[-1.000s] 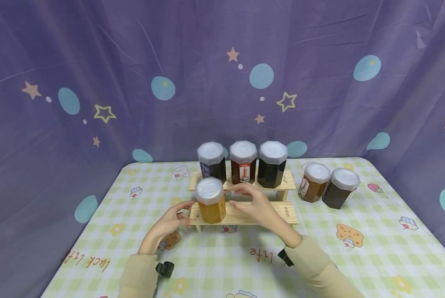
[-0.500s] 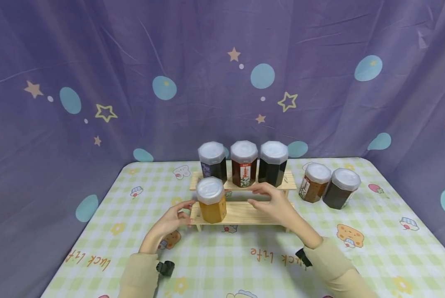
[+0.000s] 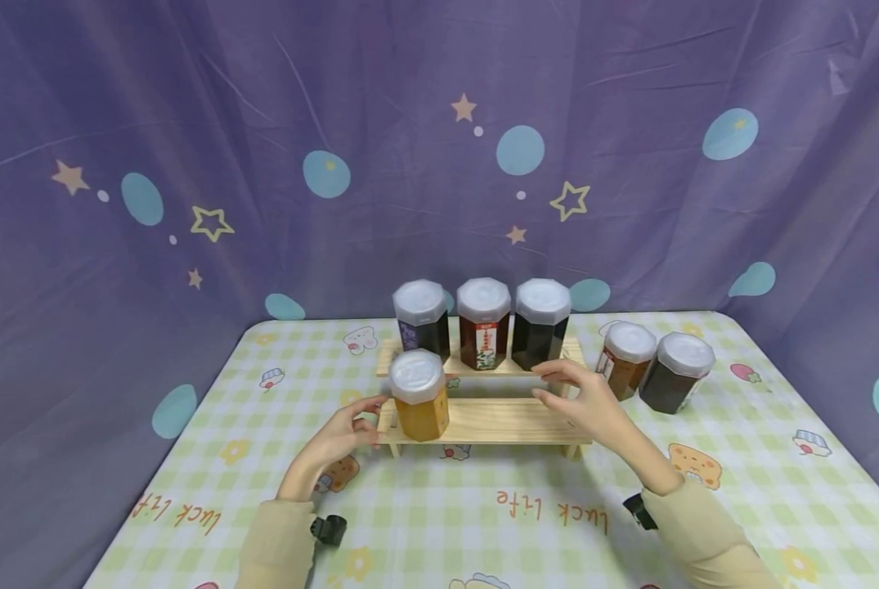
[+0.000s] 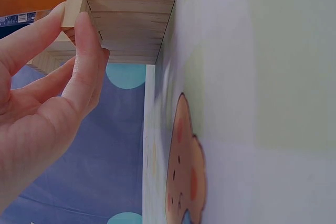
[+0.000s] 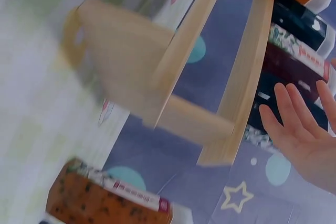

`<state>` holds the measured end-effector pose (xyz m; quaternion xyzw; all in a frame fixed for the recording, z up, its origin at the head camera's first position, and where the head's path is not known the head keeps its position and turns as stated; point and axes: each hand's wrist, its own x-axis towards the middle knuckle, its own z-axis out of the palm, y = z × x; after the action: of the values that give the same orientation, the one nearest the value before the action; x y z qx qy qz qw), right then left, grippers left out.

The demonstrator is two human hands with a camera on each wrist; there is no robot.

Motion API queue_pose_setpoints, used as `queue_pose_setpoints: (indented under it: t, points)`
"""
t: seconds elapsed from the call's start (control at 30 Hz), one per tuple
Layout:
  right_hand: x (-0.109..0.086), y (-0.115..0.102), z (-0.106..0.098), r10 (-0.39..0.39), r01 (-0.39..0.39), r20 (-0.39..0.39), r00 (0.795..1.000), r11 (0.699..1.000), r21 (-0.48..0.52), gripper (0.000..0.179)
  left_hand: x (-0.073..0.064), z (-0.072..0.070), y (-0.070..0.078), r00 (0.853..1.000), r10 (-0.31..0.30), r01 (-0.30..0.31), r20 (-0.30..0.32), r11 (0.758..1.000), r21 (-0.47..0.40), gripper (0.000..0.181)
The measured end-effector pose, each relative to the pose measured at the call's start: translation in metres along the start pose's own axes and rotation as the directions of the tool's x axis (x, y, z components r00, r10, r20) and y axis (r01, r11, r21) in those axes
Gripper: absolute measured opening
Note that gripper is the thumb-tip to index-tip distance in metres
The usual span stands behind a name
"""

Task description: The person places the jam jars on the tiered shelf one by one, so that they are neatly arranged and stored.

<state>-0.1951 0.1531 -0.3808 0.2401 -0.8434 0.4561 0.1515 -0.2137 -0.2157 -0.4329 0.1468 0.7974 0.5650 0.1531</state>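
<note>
My left hand pinches the left end of the lower board of a two-tier wooden shelf; in the left wrist view, thumb and fingers lie on either side of the board's corner. Beside that hand, a jar of amber contents with a white lid stands on the lower tier. My right hand hovers near the shelf's right end with fingers spread and nothing in them. In the right wrist view, the right hand shows relaxed, fairly straight fingers in front of the upper-tier jars.
On the upper tier stand a dark jar with a purple label, a red-brown jar and a black jar. Right of the shelf, a brown jar and a dark jar stand on the checked tablecloth. A purple curtain hangs behind.
My right hand has moved away from the amber jar, rightward to the shelf's right end. The left hand and the amber jar stay in place.
</note>
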Motion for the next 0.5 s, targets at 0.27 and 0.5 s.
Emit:
queue_pose_setpoints:
  t: [0.27, 0.5]
  points:
    - [-0.007, 0.015, -0.022, -0.058, 0.048, -0.083, 0.995, 0.992, -0.114, 0.028, -0.001, 0.001, 0.001, 1.0, -0.001, 0.001, 0.001, 1.0, -0.003, 0.059]
    - [-0.014, 0.025, -0.045, -0.059, 0.026, -0.143, 0.988, 0.975, -0.22, 0.028, 0.0, 0.001, 0.001, 1.0, -0.005, 0.005, 0.004, 1.0, -0.01, 0.059]
